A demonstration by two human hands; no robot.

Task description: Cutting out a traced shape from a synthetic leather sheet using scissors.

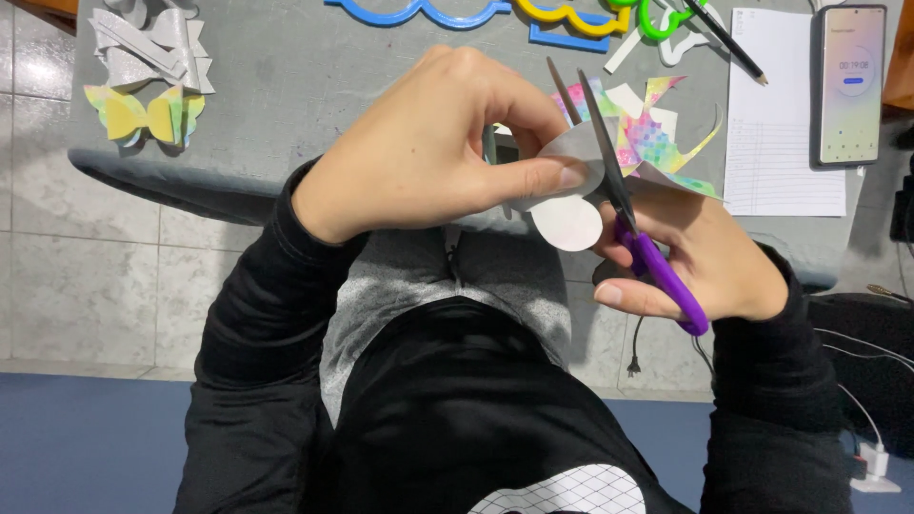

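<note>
I am viewing the left hand [428, 152] pinching a white rounded paper cutout [569, 211] between thumb and fingertips, held in the air above the near edge of the grey counter [286, 95]. The cutout is projecting to the right of that hand, its rounded lobe hanging just below the thumb tip.

The right hand [695, 257] is closing around the purple-handled scissors [619, 181], fingers curled through the handle loops. The blades are standing slightly parted, with the paper edge lying between them. The long axis of the scissors is running from the handles at lower right up to the tips at upper left, crossing the cutout's right edge. The cutout is sitting between the two hands, touching the left one and meeting the blades just above the right one.

Farther out on the counter, I am seeing multicoloured scale-patterned paper scraps [657, 143] beyond the blades, a lined white sheet [781, 124] with a black pencil [728, 43], a smartphone [850, 81], blue and yellow plastic stencils [476, 14], and paper bows [148, 114] at far left.
</note>
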